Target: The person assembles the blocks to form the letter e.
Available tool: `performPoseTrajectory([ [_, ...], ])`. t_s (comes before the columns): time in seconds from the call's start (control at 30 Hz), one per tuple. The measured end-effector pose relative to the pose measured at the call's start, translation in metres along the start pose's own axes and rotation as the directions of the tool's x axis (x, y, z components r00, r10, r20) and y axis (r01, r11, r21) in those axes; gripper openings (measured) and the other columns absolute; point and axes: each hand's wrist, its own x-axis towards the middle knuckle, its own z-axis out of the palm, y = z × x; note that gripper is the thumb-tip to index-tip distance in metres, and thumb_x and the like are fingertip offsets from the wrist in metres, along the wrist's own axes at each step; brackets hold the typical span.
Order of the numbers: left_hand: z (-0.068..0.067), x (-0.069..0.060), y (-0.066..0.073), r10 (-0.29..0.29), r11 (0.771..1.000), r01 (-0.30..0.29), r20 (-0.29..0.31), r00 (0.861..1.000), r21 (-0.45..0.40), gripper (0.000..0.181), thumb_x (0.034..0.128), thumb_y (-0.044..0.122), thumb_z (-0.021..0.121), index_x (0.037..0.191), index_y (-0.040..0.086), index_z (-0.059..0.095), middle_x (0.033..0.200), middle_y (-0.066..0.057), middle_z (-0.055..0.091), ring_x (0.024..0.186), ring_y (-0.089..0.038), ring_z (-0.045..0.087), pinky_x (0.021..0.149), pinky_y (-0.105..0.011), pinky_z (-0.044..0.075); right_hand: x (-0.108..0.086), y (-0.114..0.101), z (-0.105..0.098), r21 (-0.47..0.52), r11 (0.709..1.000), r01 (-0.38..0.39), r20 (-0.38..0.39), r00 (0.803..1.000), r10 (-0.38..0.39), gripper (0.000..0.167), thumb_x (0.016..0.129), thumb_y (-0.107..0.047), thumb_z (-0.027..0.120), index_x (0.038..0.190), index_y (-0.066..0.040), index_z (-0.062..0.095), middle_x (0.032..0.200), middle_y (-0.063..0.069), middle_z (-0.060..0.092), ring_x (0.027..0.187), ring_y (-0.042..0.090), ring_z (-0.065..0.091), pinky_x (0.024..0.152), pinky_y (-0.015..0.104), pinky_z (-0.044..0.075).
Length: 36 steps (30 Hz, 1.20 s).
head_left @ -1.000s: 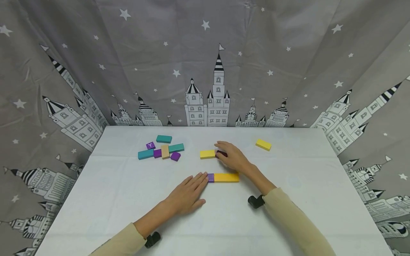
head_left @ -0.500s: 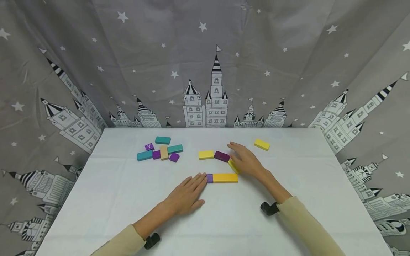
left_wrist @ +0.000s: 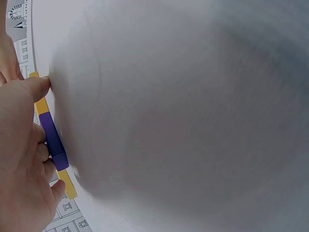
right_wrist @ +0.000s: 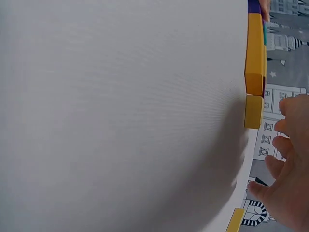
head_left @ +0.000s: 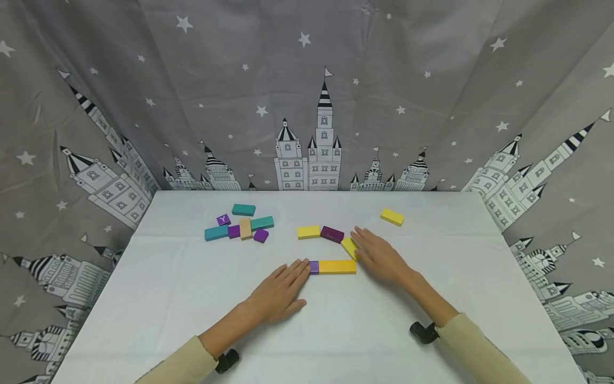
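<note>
My left hand [head_left: 275, 293] lies with straight fingers on the left end of a purple block [head_left: 314, 267], covering part of it. Butting against that block's right end is a long orange-yellow block [head_left: 338, 266]. My right hand [head_left: 381, 258] has loosely extended fingers beside a tilted yellow block [head_left: 349, 247]; contact is hard to tell from the head view. In the right wrist view the fingers stand apart from this yellow block [right_wrist: 254, 111]. Behind the row, a dark purple block [head_left: 332, 233] lies slanted, with a short yellow block [head_left: 308, 232] at its left.
At the back left several blocks are grouped: teal [head_left: 216, 233], tan [head_left: 245, 228] and purple [head_left: 260, 236], with a letter Y on a small purple one [head_left: 223, 219]. Another yellow block [head_left: 392, 217] lies at the back right. A grey castle-print curtain [head_left: 307, 106] stands behind the white table [head_left: 307, 341].
My right hand has withdrawn rightward and toward me from over the dark purple block, uncovering it and the tilted yellow block. My left hand has stayed in place.
</note>
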Motion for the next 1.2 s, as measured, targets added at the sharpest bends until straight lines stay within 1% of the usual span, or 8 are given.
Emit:
performPoseTrajectory([
  [0.13, 0.000, 0.000, 0.000, 0.001, 1.000, -0.001, -0.003, 1.000, 0.002, 0.074, 0.1028, 0.049, 0.047, 0.157, 0.003, 0.026, 0.164, -0.012, 0.020, 0.150, -0.027, 0.018, 0.119, -0.045, 0.020, -0.008, -0.003, 0.002, -0.025, 0.999, 0.021, 0.019, 1.000, -0.021, 0.052, 0.107, -0.025, 0.046, 0.153, -0.003, 0.037, 0.159, 0.014, 0.032, 0.146, 0.035, 0.026, 0.116, 0.055, 0.023],
  [0.37, 0.000, 0.000, 0.000, 0.002, 1.000, -0.002, -0.003, 1.000, 0.000, 0.074, 0.1028, 0.049, 0.047, 0.157, 0.003, 0.026, 0.164, -0.012, 0.020, 0.150, -0.027, 0.018, 0.119, -0.046, 0.020, -0.015, -0.009, 0.006, -0.081, 0.996, 0.047, 0.072, 0.997, -0.042, 0.055, 0.107, -0.032, 0.044, 0.156, -0.009, 0.033, 0.161, 0.009, 0.029, 0.148, 0.032, 0.022, 0.116, 0.059, 0.020],
  [0.47, 0.000, -0.001, 0.000, 0.001, 1.000, -0.001, -0.004, 1.000, -0.005, 0.074, 0.1027, 0.049, 0.047, 0.157, 0.003, 0.026, 0.164, -0.012, 0.020, 0.150, -0.027, 0.017, 0.119, -0.046, 0.020, -0.017, -0.010, 0.008, -0.107, 0.992, 0.066, 0.073, 0.996, -0.059, 0.056, 0.107, -0.034, 0.044, 0.156, -0.010, 0.032, 0.161, 0.008, 0.028, 0.148, 0.032, 0.022, 0.115, 0.060, 0.020],
  [0.63, 0.001, 0.000, 0.000, 0.004, 1.000, -0.004, -0.010, 1.000, -0.001, 0.074, 0.1029, 0.049, 0.047, 0.157, 0.003, 0.026, 0.164, -0.012, 0.019, 0.150, -0.027, 0.017, 0.119, -0.046, 0.020, -0.018, -0.009, 0.012, -0.141, 0.986, 0.089, 0.063, 0.995, -0.081, 0.056, 0.107, -0.034, 0.043, 0.156, -0.009, 0.032, 0.161, 0.008, 0.028, 0.148, 0.032, 0.023, 0.115, 0.061, 0.021],
  [0.83, 0.000, 0.000, 0.000, 0.003, 1.000, -0.003, -0.004, 1.000, -0.006, 0.074, 0.1028, 0.049, 0.046, 0.157, 0.003, 0.026, 0.164, -0.012, 0.020, 0.150, -0.027, 0.017, 0.119, -0.046, 0.020, -0.019, -0.008, 0.014, -0.151, 0.983, 0.106, 0.047, 0.994, -0.100, 0.055, 0.107, -0.032, 0.045, 0.156, -0.009, 0.034, 0.160, 0.008, 0.030, 0.147, 0.032, 0.025, 0.114, 0.061, 0.023],
  [1.0, -0.001, 0.001, -0.002, -0.001, 1.000, 0.000, -0.027, 1.000, -0.031, 0.071, 0.1033, 0.048, 0.046, 0.157, 0.005, 0.030, 0.163, -0.010, 0.024, 0.149, -0.027, 0.020, 0.119, -0.046, 0.022, -0.019, -0.009, 0.015, -0.161, 0.979, 0.125, 0.035, 0.992, -0.121, 0.055, 0.107, -0.030, 0.046, 0.155, -0.007, 0.034, 0.160, 0.010, 0.031, 0.147, 0.031, 0.026, 0.115, 0.059, 0.024],
  [1.2, -0.005, 0.002, -0.003, -0.001, 0.998, -0.003, -0.066, 0.998, -0.063, 0.065, 0.1035, 0.046, 0.048, 0.154, 0.007, 0.037, 0.160, -0.009, 0.032, 0.147, -0.026, 0.028, 0.118, -0.045, 0.023, -0.019, -0.009, 0.015, -0.175, 0.976, 0.131, 0.042, 0.991, -0.126, 0.055, 0.107, -0.030, 0.046, 0.155, -0.006, 0.034, 0.160, 0.011, 0.031, 0.147, 0.031, 0.027, 0.116, 0.057, 0.023],
])
